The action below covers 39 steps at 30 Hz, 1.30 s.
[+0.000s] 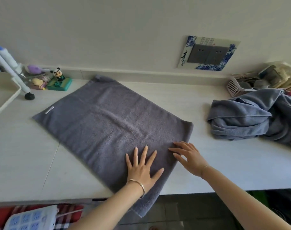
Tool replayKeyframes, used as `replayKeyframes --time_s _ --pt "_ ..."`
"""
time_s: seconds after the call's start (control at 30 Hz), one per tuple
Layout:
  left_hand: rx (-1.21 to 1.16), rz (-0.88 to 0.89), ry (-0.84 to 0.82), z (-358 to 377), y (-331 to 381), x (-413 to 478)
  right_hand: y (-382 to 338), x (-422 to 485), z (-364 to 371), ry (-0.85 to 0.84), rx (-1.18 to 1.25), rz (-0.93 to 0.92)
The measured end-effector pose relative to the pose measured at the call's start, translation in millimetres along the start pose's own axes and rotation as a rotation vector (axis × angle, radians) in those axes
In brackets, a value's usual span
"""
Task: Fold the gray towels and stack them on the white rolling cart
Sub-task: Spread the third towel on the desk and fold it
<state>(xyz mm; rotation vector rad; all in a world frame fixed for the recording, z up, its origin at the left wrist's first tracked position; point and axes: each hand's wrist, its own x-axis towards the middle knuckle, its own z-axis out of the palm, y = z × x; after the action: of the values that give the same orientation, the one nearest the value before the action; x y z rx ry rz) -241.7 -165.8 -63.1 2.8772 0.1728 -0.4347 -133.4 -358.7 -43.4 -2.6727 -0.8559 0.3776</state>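
Gray towel [108, 127]: spread flat and askew mid-countertop [232, 163], draped over the front edge at 6 o'clock with one corner.
Left hand [142, 168]: flat, fingers splayed straight, pressing the towel's near part at 6 o'clock; gripping nothing.
Right hand [189, 156]: open, fingers straight, resting on the towel's edge at 5 o'clock, just beside the left hand, not touching it.
Bracelet [139, 185]: gold, on the left wrist.
Towel heap [251, 118]: blue-gray, crumpled, at 3 o'clock, apart from the spread towel.
White cart [8, 100]: at 9 o'clock, seen only as a tray corner and a leg ending in a black wheel.
Pink basket [236, 87]: at 2 o'clock, behind the heap.
Panda figurine [58, 74]: at 10 o'clock, by the wall, on a green base.
Wall socket [207, 53]: at 1 o'clock, inside a blue-patterned frame.
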Motion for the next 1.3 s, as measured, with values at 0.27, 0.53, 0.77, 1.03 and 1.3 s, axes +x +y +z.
replayKeyframes --time_s 0.27,0.53,0.77,1.03,1.3 --pt "0.123 0.24 0.027 -6.0 -57.8 20.5 5.5 -12.8 -9.4 -0.13 -0.125 -0.258" --pt "-0.013 0.246 0.269 1.3 -31.8 -36.9 13.9 -6.0 -13.2 -0.209 -0.107 -0.394" --pt "0.129 0.143 0.22 10.3 -9.3 -47.4 25.8 0.8 -6.3 -0.153 -0.252 -0.523" --pt "-0.051 -0.117 0.04 -34.4 7.1 -46.4 22.9 11.2 -28.6 -0.119 -0.173 -0.313" --pt "-0.73 -0.16 -0.65 -122.8 -24.3 -35.7 -2.0 34.8 -113.1 -0.82 0.199 0.01"
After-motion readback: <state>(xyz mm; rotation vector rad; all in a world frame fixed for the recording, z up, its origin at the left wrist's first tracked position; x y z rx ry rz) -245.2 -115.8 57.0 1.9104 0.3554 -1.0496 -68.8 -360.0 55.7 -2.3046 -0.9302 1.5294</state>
